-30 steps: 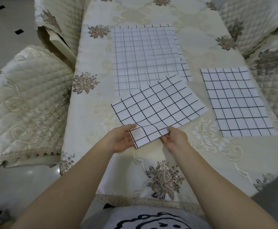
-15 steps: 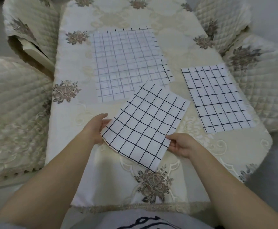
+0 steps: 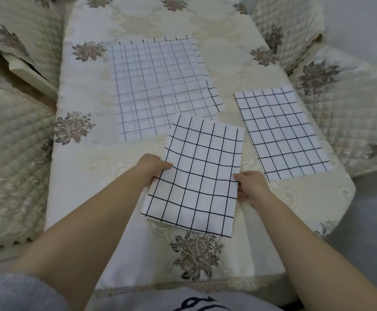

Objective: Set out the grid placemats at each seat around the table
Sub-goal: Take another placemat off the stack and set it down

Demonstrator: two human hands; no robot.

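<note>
Cream cloth with woven scrolls and embroidered brown roses covered the tabletop, its near hem trimmed in lace. Quilted chairs in matching floral covers stood along both sides, those on the left pushed close to the edge, and grey floor showed at the lower right.

Three white mats with black grid lines were in sight. A held mat sat near the front middle, a thin flexible rectangle with large squares, its long side running away from the person and its lines bowing slightly where the sheet curved. Its far corner overlapped the near edge of a stack lying farther back at the centre; that stack looked paler and semi-sheer, with several offset grids showing through one another and stepped edges along its right side. A right mat lay flat by itself near the right-hand chairs, close beside the held one but apart from it, turned slightly clockwise.

Both bare hands pinched the held mat at its long edges. On the left hand the grip was clenched on the left edge, thumb lying on top. On the right hand the grip was clenched on the right edge. A grey sleeve showed at the lower left.
</note>
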